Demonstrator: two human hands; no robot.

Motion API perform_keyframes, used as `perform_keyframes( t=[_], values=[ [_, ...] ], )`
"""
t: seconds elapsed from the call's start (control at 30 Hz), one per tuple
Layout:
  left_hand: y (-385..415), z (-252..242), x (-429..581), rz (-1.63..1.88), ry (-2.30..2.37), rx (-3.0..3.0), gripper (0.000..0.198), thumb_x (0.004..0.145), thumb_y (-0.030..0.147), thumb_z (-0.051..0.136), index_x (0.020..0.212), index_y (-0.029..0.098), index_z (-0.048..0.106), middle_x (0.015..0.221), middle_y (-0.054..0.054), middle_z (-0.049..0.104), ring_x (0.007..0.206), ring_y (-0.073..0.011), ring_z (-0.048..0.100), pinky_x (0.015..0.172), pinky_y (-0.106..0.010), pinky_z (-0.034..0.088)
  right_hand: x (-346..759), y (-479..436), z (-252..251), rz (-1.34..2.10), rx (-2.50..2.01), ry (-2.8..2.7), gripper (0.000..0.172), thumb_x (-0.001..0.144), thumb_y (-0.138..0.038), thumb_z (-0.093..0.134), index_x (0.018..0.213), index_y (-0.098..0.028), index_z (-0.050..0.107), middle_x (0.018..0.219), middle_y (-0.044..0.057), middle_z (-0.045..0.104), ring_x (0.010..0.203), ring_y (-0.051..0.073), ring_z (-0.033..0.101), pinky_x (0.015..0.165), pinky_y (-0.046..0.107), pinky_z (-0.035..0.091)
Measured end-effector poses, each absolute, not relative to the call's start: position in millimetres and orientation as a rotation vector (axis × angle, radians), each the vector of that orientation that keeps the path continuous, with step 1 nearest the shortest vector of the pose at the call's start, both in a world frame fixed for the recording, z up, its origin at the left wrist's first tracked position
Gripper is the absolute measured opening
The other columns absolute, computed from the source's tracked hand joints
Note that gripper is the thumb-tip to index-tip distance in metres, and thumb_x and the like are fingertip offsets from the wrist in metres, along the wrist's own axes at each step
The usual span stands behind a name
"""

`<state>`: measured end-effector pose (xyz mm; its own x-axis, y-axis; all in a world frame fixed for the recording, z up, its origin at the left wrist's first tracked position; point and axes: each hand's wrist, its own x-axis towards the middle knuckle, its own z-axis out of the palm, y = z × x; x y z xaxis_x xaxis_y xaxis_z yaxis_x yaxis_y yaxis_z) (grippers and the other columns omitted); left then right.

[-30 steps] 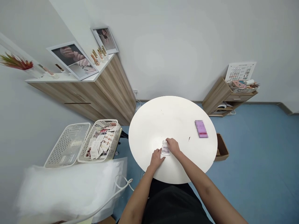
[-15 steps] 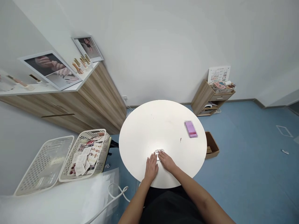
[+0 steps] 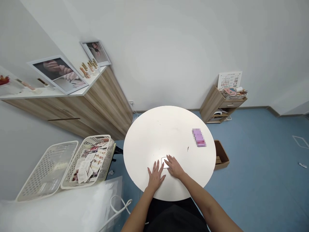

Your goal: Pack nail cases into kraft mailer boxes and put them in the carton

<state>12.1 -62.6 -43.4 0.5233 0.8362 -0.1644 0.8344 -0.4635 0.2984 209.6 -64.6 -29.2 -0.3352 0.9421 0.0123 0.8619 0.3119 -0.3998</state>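
A small white rectangular piece (image 3: 165, 163) with a grey edge lies flat on the round white table (image 3: 166, 129), near its front. My left hand (image 3: 155, 176) rests on the tabletop at the piece's left side, fingers spread and thumb out. Over the right part of the piece lies my right hand (image 3: 174, 167), its fingers stretched out flat and partly covering it. Whether the piece is a card, a case or something else is too small to tell. Neither hand is gripping anything.
A blurred purple item (image 3: 199, 138) and a small dark sliver (image 3: 188, 149) lie on the table's right side. Left stand a white basket of papers (image 3: 86, 158) and a clear-looking basket (image 3: 48, 170). A brown box (image 3: 220, 154) is on the floor at right.
The fingers of both hands have spread, and my left hand has shifted slightly down. The clear, bumpy-looking edge seen at the top of the white piece no longer shows. The view has tilted slightly.
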Motion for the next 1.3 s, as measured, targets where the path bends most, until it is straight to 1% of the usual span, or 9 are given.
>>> perform_keyframes(
  t=[0.17,0.27,0.5,0.7,0.87,1.03,1.13,1.2,1.3],
  values=[
    [-61,-47,21,-0.055,1.609,2.292,0.106,0.074,0.066,0.061,0.154,0.025,0.006,0.161,-0.018,0.001,0.146,-0.0435,-0.001,0.104,-0.076,0.007,217,-39,-26,0.512,-1.739,-2.214,0.041,0.078,-0.022,0.062,0.119,-0.020,0.054,0.129,0.012,0.054,0.117,0.027,0.049,0.093,0.040,0.045],
    [-62,-53,27,-0.132,1.685,2.235,0.124,0.060,0.076,0.065,0.154,0.020,0.007,0.161,-0.021,0.000,0.145,-0.0464,-0.008,0.103,-0.077,0.000,218,-15,-24,0.491,-1.955,-2.083,0.039,0.076,-0.031,0.069,0.109,-0.020,0.053,0.115,0.011,0.056,0.103,0.026,0.051,0.082,0.036,0.046],
    [-60,-67,34,-0.242,1.694,2.199,0.137,0.046,0.080,0.069,0.154,0.019,0.010,0.160,-0.021,0.000,0.143,-0.0487,-0.013,0.101,-0.079,-0.005,216,43,-27,0.397,-2.230,-1.916,0.045,0.075,-0.053,0.068,0.102,-0.020,0.051,0.105,0.011,0.054,0.098,0.029,0.051,0.079,0.038,0.043],
    [-64,-83,35,-0.124,1.674,2.214,0.139,0.047,0.085,0.065,0.154,0.022,0.003,0.160,-0.020,-0.001,0.143,-0.0486,-0.013,0.102,-0.078,-0.007,224,72,-34,0.326,-2.175,-1.905,0.050,0.078,-0.063,0.059,0.102,-0.019,0.054,0.102,0.014,0.053,0.097,0.032,0.051,0.077,0.041,0.042],
    [-67,-73,39,-0.060,1.652,2.187,0.140,0.047,0.085,0.067,0.154,0.022,0.002,0.160,-0.020,-0.002,0.143,-0.0504,-0.010,0.103,-0.078,-0.007,225,66,-37,0.231,-2.011,-1.914,0.054,0.087,-0.061,0.044,0.114,-0.015,0.053,0.121,0.022,0.050,0.112,0.038,0.044,0.091,0.052,0.036],
    [-62,-50,32,0.048,1.534,2.122,0.121,0.062,0.075,0.066,0.155,0.026,0.006,0.161,-0.016,0.001,0.146,-0.0453,0.001,0.106,-0.075,0.002,190,51,-26,0.325,-1.787,-2.046,0.051,0.092,-0.054,0.036,0.121,-0.015,0.051,0.130,0.021,0.048,0.124,0.037,0.038,0.100,0.052,0.029],
    [-61,-37,16,0.171,1.532,1.997,0.083,0.079,0.054,0.063,0.150,0.028,0.029,0.156,-0.013,0.030,0.140,-0.0354,0.033,0.110,-0.058,0.027,151,43,-18,0.350,-1.638,-2.132,0.050,0.093,-0.052,0.034,0.121,-0.015,0.051,0.132,0.020,0.048,0.124,0.036,0.039,0.099,0.051,0.031],
    [-68,-30,-4,0.335,1.625,1.923,0.052,0.089,0.038,0.054,0.139,0.026,0.047,0.139,-0.010,0.054,0.124,-0.0272,0.053,0.102,-0.044,0.042,120,37,-13,0.380,-1.516,-2.196,0.048,0.094,-0.051,0.035,0.122,-0.016,0.051,0.131,0.019,0.049,0.123,0.035,0.040,0.098,0.050,0.033],
    [-97,-18,-52,0.557,1.825,1.851,0.030,0.094,0.027,0.044,0.116,0.024,0.063,0.108,-0.006,0.068,0.102,-0.0216,0.062,0.090,-0.036,0.049,66,23,-6,0.422,-1.329,-2.299,0.046,0.094,-0.049,0.035,0.124,-0.017,0.051,0.130,0.018,0.050,0.121,0.033,0.042,0.096,0.049,0.036]
  ],
)
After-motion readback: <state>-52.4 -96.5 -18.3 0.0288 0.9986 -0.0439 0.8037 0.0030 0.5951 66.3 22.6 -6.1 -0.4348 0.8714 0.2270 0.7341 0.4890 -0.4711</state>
